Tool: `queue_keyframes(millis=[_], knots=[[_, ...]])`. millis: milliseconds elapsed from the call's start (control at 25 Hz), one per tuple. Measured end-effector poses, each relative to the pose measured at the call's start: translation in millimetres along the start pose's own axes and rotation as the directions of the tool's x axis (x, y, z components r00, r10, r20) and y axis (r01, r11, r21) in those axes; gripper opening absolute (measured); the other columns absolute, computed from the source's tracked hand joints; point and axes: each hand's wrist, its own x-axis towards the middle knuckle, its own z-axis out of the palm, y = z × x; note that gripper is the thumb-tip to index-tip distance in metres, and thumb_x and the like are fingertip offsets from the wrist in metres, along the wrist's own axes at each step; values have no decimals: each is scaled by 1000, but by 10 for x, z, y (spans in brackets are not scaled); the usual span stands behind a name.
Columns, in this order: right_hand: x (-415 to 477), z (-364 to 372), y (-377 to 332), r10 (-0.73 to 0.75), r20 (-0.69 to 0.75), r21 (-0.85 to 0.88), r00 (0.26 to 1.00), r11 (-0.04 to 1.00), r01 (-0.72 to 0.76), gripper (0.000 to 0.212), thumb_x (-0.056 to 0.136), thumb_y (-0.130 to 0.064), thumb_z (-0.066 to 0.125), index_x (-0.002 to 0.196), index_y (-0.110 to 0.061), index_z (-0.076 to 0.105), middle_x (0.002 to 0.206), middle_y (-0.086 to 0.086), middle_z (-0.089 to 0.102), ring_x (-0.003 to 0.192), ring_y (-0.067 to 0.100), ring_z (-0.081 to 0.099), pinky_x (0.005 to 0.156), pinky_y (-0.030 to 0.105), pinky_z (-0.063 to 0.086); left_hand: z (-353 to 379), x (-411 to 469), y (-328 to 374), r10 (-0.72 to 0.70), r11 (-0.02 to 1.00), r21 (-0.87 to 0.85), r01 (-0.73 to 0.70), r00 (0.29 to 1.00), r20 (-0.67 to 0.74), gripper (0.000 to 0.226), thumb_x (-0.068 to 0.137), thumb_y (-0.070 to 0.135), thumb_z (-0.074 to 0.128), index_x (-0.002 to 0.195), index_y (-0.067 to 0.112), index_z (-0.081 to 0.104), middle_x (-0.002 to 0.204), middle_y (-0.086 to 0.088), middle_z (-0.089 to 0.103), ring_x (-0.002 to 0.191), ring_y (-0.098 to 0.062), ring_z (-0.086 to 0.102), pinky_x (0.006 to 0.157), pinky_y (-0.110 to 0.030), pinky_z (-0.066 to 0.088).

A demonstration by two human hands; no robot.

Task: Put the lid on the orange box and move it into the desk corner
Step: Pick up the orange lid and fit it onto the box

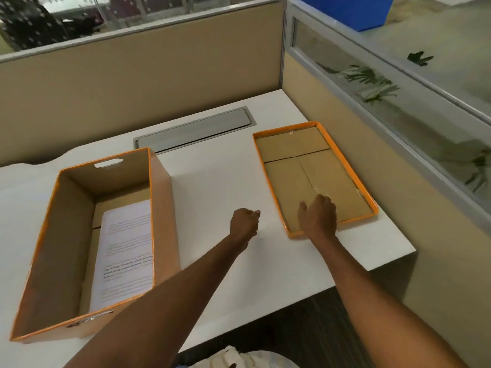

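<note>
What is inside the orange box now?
Inside the orange box lies a printed sheet of paper on the cardboard bottom. Anything beneath the paper is covered and cannot be seen.

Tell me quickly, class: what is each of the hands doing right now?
Left hand: curled shut, holding nothing, over the desk.
Right hand: fingers inside the upturned lid at its near edge; a grip cannot be told.

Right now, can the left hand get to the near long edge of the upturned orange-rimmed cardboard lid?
Probably yes: the left hand hovers beside the upturned orange-rimmed cardboard lid, with only bare white desk between them.
</note>
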Motion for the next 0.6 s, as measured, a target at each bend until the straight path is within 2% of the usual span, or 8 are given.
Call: queue_keyframes(millis=[120, 240, 360, 440, 600], knots=[[400, -160, 349, 52, -64, -65, 997, 996, -56, 44, 88, -30, 53, 113, 5, 51, 117, 25, 55, 111, 40, 50, 91, 46, 41, 279, 149, 61, -45, 995, 94, 41, 998, 38, 25, 91, 21, 55, 70, 8, 52, 71, -13, 55, 72, -30, 57, 81, -45, 55], [672, -236, 581, 131, -76, -100, 988, 985, -138, 47, 87, -32, 53, 117, 5, 49, 123, 24, 52, 117, 40, 47, 95, 49, 40, 444, 290, 76, -105, 994, 36, 104, 993, 49, 25, 91, 21, 57, 71, 8, 50, 72, -10, 54, 72, -29, 60, 80, -43, 56], [842, -224, 715, 199, -39, -111, 979, 973, -202, 50, 87, -33, 54, 120, 3, 47, 127, 23, 51, 119, 40, 46, 94, 49, 41, 522, 375, 91, -147, 989, -10, 149, 984, 105, 21, 90, 22, 59, 86, 1, 56, 78, -12, 57, 68, -24, 60, 71, -39, 57], [907, -201, 768, 226, -3, -117, 974, 967, -224, 51, 87, -34, 54, 121, 3, 46, 128, 23, 51, 119, 40, 47, 93, 49, 41, 545, 403, 109, -181, 982, -22, 186, 971, 154, 30, 90, 22, 60, 97, -6, 57, 86, -16, 60, 72, -27, 61, 65, -35, 56], [971, -147, 789, 237, 17, -165, 971, 959, -231, 50, 88, -36, 52, 122, 0, 47, 130, 20, 48, 119, 39, 45, 90, 49, 43, 574, 442, 132, -214, 974, -19, 224, 950, 227, 42, 93, 24, 56, 111, -13, 56, 97, -21, 60, 74, -29, 62, 66, -34, 57]])
